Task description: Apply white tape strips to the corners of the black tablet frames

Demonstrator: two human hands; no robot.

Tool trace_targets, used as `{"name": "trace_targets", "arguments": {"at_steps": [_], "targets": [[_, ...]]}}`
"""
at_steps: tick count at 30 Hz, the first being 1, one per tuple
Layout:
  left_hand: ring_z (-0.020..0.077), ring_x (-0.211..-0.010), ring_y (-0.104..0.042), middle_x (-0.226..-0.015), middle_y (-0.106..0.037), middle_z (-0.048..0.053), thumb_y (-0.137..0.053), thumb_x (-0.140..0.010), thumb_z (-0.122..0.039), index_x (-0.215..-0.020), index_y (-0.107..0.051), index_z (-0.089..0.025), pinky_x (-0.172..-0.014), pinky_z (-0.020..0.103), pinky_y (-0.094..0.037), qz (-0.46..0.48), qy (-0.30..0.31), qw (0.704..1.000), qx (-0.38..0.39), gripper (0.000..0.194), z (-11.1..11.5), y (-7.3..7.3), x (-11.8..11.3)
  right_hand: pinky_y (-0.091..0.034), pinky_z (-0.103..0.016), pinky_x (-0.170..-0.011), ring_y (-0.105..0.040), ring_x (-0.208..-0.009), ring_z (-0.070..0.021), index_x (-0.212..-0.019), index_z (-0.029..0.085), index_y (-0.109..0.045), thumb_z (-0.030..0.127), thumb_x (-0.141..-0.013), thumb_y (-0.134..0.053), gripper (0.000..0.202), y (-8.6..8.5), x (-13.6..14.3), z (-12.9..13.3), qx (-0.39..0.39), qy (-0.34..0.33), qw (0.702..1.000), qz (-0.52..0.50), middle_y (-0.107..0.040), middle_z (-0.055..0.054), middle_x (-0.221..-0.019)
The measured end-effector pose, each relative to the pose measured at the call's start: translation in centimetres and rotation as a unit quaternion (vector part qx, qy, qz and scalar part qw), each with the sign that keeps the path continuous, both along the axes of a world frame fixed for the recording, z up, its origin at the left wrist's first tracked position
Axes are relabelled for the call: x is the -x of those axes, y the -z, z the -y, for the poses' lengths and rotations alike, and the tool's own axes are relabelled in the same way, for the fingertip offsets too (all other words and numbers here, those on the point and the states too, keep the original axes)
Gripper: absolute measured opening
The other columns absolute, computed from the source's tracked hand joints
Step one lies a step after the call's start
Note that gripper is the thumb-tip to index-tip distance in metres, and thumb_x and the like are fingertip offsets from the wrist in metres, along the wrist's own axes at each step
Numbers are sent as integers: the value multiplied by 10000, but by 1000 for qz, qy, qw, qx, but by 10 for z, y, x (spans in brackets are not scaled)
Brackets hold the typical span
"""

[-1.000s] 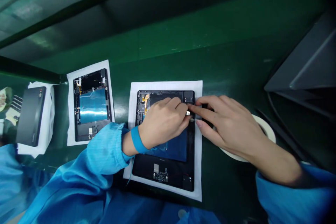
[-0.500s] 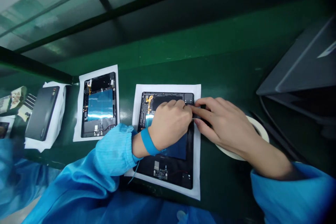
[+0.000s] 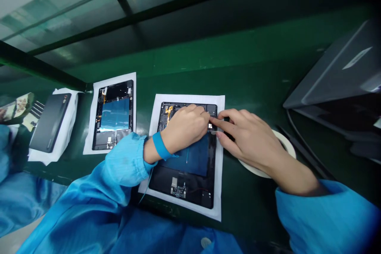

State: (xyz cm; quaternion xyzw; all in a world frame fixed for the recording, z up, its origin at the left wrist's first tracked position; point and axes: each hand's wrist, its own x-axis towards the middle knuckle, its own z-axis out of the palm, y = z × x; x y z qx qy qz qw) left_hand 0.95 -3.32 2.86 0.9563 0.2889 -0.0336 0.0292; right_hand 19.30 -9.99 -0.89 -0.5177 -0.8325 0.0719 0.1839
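Note:
An opened tablet [image 3: 190, 186], its circuit board and blue inner panel showing, lies on a white sheet [image 3: 218, 190]. My left hand [image 3: 187, 125], with a blue wrist strap [image 3: 161, 145], is curled closed over the tablet's upper right part. Its fingertips are turned away, so whatever they may pinch is hidden. From the right, my right hand [image 3: 250, 139] reaches to the tablet's side edge close by the left knuckles. Its index finger and thumb are apart there, with a small pale part of the tablet showing near them, and the other fingers are bent.
A second opened tablet [image 3: 114, 115] rests on its own sheet to the left. Beyond it, a closed dark tablet [image 3: 50, 123] sits on white wrapping. A cream-coloured ring [image 3: 290, 143] lies under my right forearm. A grey box-like unit [image 3: 330, 71] stands at right, and another person's blue sleeve [image 3: 26, 202] shows at left.
The view has shifted slightly. My right thumb has moved a little away from the index finger, and a small pale part shows between the hands. My left hand stays closed over the tablet.

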Motion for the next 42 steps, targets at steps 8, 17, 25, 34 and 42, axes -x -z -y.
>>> {"name": "trace_targets", "arguments": {"at_steps": [8,17,25,34,42], "targets": [[198,-820,-554,-900,-629,72,-442,-981,-200,-929,-650,-124,-766,309,-458,65,60,995,48,227,-16,9,13,-419,-401,-718,-533,-860,-239,-1204,140,-664,322,-974,-418,382,-2,1,1,-21,-5,1000,22,-643,-112,-1122],[187,-845,-550,-922,-632,73,-391,-1021,-218,-969,-668,-134,-803,310,-462,112,60,989,77,294,-16,16,21,-439,-404,-698,-560,-852,-252,-1169,127,-686,330,-948,-467,372,-8,4,4,-34,-13,997,73,-662,-130,-1095],[195,-789,-558,-829,-622,54,-408,-1011,-159,-848,-653,-149,-665,338,-400,75,107,991,-30,295,-9,10,22,-428,-382,-732,-566,-856,-240,-1148,145,-687,340,-944,-477,352,-7,4,5,-49,-22,994,91,-665,-122,-1100],[227,-903,-585,-1012,-645,112,-413,-1003,-161,-1066,-662,-92,-704,363,-414,27,137,988,-66,266,2,1,32,-408,-383,-724,-560,-867,-253,-1141,109,-672,316,-927,-520,334,-10,5,5,-56,-33,994,89,-657,-129,-1077],[228,-980,-588,-1084,-640,112,-395,-1008,-146,-1093,-661,-103,-754,367,-433,62,128,988,-66,282,5,13,37,-417,-371,-721,-565,-841,-243,-1179,104,-636,306,-939,-515,336,-7,3,4,-55,-41,994,89,-660,-123,-1048]]}}
